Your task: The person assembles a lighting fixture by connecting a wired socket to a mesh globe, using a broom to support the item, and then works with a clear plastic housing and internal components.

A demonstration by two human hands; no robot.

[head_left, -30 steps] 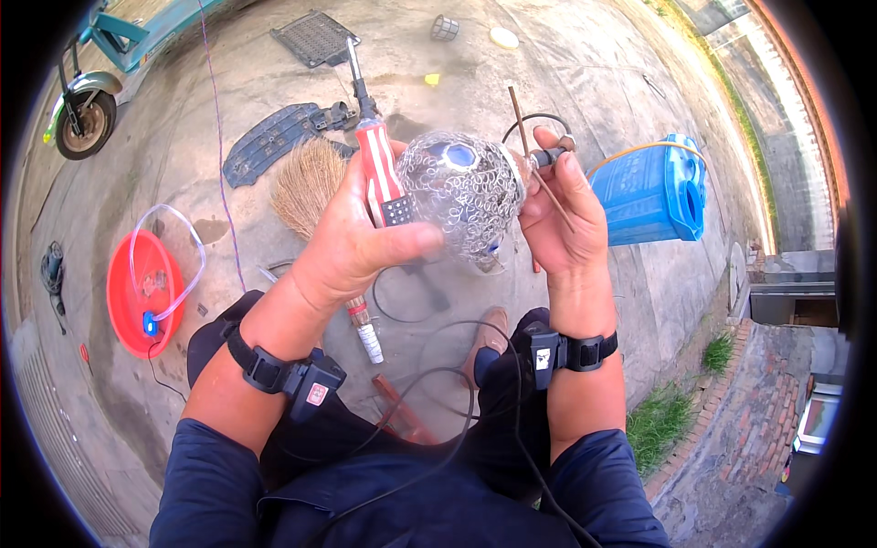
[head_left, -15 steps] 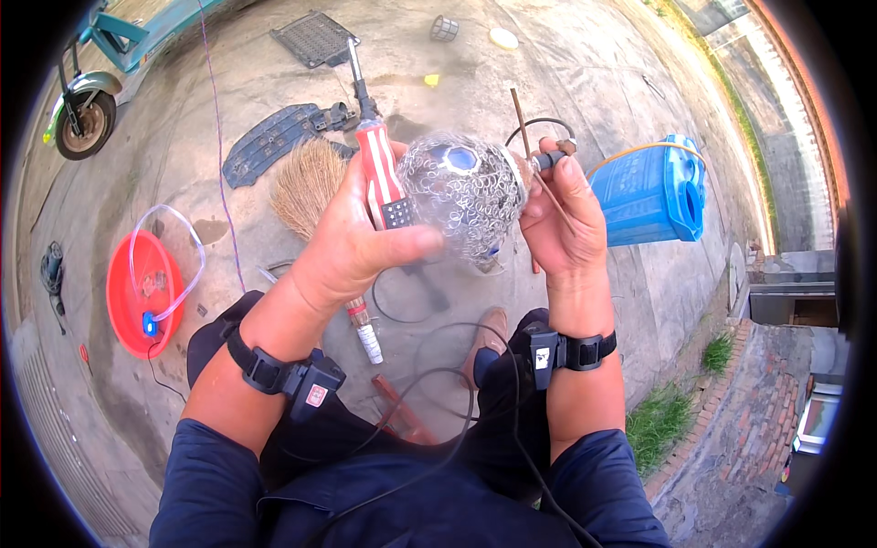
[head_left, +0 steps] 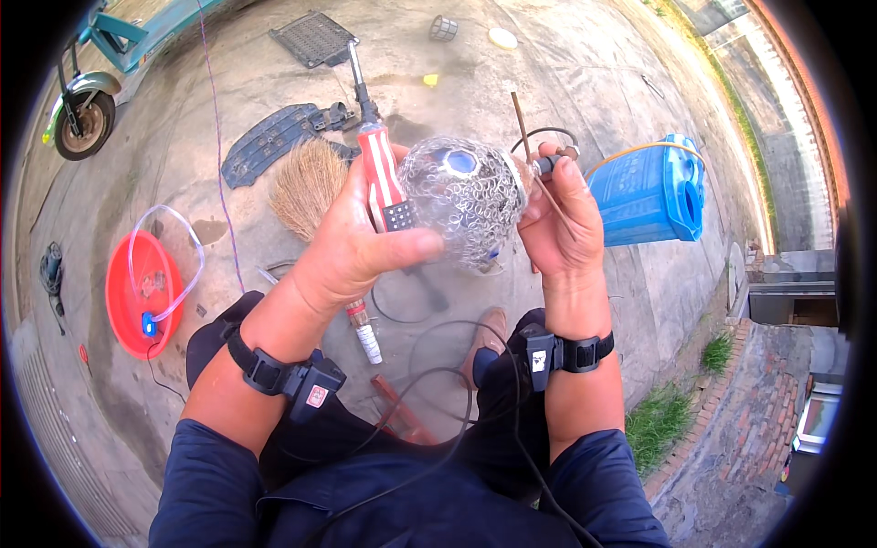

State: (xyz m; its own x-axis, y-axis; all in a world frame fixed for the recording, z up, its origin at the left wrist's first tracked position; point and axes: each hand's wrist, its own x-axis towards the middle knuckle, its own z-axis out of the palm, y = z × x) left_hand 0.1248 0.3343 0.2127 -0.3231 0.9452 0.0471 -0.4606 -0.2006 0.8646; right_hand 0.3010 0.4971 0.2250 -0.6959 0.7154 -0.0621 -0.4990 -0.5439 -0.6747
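Note:
In my left hand (head_left: 361,228) is a red-and-white striped handle (head_left: 381,163) with a dark, white-dotted end and a metal shaft pointing away. The thumb reaches toward a round, clear-looking ball (head_left: 459,163) draped in a mesh of curly silver wire (head_left: 475,205); fingers behind are hidden. My right hand (head_left: 565,205) is closed at the ball's right side, pinching a dark stem fitting (head_left: 546,164) there. A thin brown rod (head_left: 519,123) crosses that end and passes by the right fingers. How ball, handle and fitting join, I cannot tell.
A blue jerrycan (head_left: 639,196) lies to the right. Left stands a red basin (head_left: 123,315) with a clear hose (head_left: 187,237). A straw broom (head_left: 306,187), dark plastic panel (head_left: 265,142) and black mat (head_left: 311,38) lie ahead. Black cables (head_left: 466,370) loop near my legs beside a reddish metal piece (head_left: 402,416).
My right hand has shifted very slightly left and down, and the brown rod with it. The left hand and the ball look almost unmoved.

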